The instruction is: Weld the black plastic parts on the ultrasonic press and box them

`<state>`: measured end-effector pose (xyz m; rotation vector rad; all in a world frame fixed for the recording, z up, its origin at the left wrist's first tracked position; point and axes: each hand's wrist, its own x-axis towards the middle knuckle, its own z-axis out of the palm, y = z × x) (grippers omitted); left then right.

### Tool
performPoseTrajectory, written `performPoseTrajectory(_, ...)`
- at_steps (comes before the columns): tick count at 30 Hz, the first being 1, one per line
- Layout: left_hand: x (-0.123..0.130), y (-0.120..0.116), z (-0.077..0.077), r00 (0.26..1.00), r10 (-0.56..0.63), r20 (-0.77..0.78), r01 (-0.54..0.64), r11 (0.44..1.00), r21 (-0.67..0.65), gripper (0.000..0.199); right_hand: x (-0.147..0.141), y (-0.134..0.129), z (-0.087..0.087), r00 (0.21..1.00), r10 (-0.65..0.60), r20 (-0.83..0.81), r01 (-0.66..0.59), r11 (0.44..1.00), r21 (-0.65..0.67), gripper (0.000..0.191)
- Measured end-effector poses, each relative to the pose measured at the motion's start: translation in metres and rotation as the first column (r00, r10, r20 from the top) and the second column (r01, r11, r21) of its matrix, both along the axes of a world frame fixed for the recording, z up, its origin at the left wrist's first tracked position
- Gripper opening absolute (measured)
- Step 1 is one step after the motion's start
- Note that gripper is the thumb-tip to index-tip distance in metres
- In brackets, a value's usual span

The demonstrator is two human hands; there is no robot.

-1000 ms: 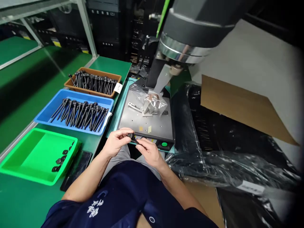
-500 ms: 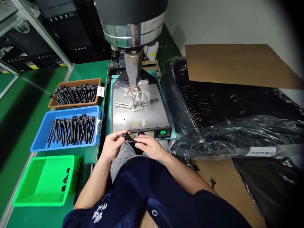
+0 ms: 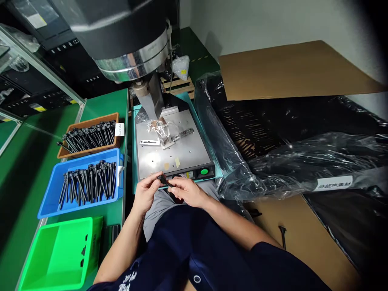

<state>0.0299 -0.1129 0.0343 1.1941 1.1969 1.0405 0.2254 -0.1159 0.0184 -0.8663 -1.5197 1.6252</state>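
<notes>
Has swung the view since the earlier frame, shifting the machine head (image 3: 130,62) leftward beyond the fingers — grips the black part (image 3: 162,180) between left hand (image 3: 145,193) and right hand (image 3: 188,191) fingertips. Could drop below them from too light a pinch. Points thick end at left fingertips, long axis slanting toward right ones.

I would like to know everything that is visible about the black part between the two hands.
The black part is small and looks like plastic, with a thicker head by the left hand and a narrower shaft reaching to the right hand. Both hands pinch it and partly cover it. In the picture it slants down rightward, just before the metal plate. Finer details are too small to tell.
</notes>
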Motion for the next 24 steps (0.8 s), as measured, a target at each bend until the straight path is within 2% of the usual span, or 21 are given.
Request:
performPoseTrajectory(2, 0.007, 0.006, 0.0, 0.998, 0.002, -0.064, 0.002, 0.999, 0.053, 0.028, -0.004, 0.002, -0.002, 0.993, -0.016, -0.117, 0.002, 0.993, -0.116, 0.037)
performPoseTrajectory(5, 0.016, 0.014, -0.005, 0.999, -0.014, -0.048, 0.015, 0.999, 0.037, 0.033, -0.011, 0.011, -0.008, 0.97, -0.088, -0.227, 0.041, 0.978, -0.206, 0.052)
performPoseTrajectory(8, 0.021, 0.026, -0.014, 0.999, -0.035, -0.028, 0.035, 0.999, 0.016, 0.043, -0.015, 0.026, -0.014, 0.946, -0.171, -0.275, 0.091, 0.956, -0.28, 0.049)
performPoseTrajectory(11, 0.022, 0.048, -0.02, 0.999, 0.048, 0.008, -0.048, 0.997, 0.055, 0.048, -0.015, 0.052, -0.018, 0.921, -0.288, -0.263, 0.193, 0.922, -0.334, 0.043)
performPoseTrajectory(14, 0.023, 0.078, -0.019, 0.977, 0.141, 0.16, -0.148, 0.988, 0.037, 0.048, -0.014, 0.083, -0.019, 0.884, -0.411, -0.224, 0.34, 0.893, -0.296, 0.04)
performPoseTrajectory(18, 0.025, 0.112, -0.01, 0.922, 0.12, 0.368, -0.122, 0.992, -0.018, 0.052, -0.018, 0.121, -0.016, 0.833, -0.505, -0.224, 0.47, 0.861, -0.194, 0.036)
performPoseTrajectory(21, 0.028, 0.123, -0.005, 0.895, 0.104, 0.434, -0.115, 0.993, -0.002, 0.052, -0.026, 0.138, -0.015, 0.803, -0.529, -0.276, 0.505, 0.849, -0.158, 0.033)
performPoseTrajectory(24, 0.031, 0.128, 0.0, 0.872, 0.125, 0.473, -0.143, 0.99, 0.002, 0.049, -0.031, 0.148, -0.014, 0.811, -0.503, -0.297, 0.497, 0.862, -0.103, 0.034)
